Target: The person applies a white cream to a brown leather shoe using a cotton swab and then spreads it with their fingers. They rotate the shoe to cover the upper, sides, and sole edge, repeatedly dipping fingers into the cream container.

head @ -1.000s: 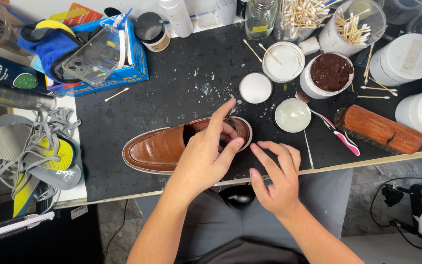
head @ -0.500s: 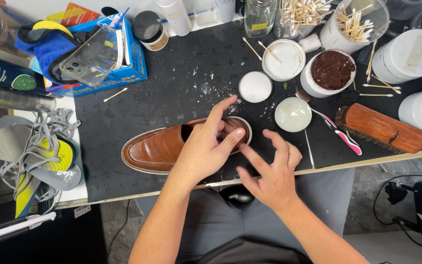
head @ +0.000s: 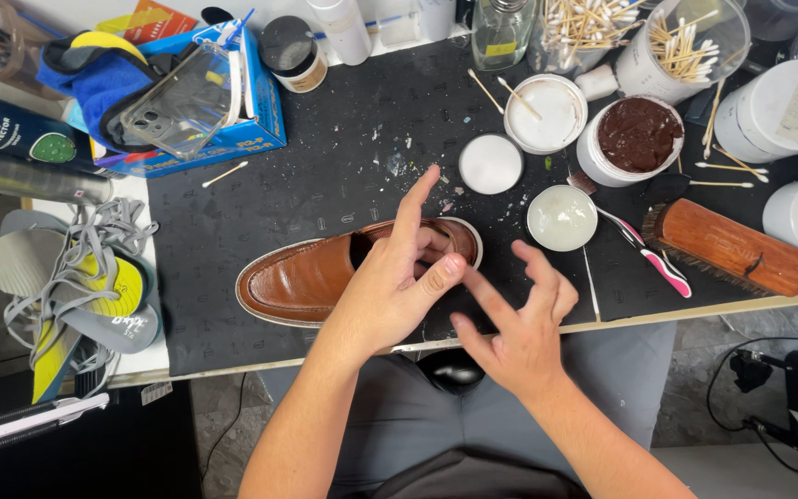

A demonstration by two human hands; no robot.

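Head view: brown loafer (head: pixel 311 277) on the black mat (head: pixel 260 199) (long axis 9-to-3 o'clock, toe at 9), left hand (head: pixel 397 282) loosely spread over its heel opening, right hand (head: pixel 519 328) empty, fingers splayed, just off at 4 o'clock.

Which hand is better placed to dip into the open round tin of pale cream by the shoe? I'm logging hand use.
Right, probably. The right hand hangs free with fingers spread, just below the tin. The left hand rests on the shoe, steadying its heel.
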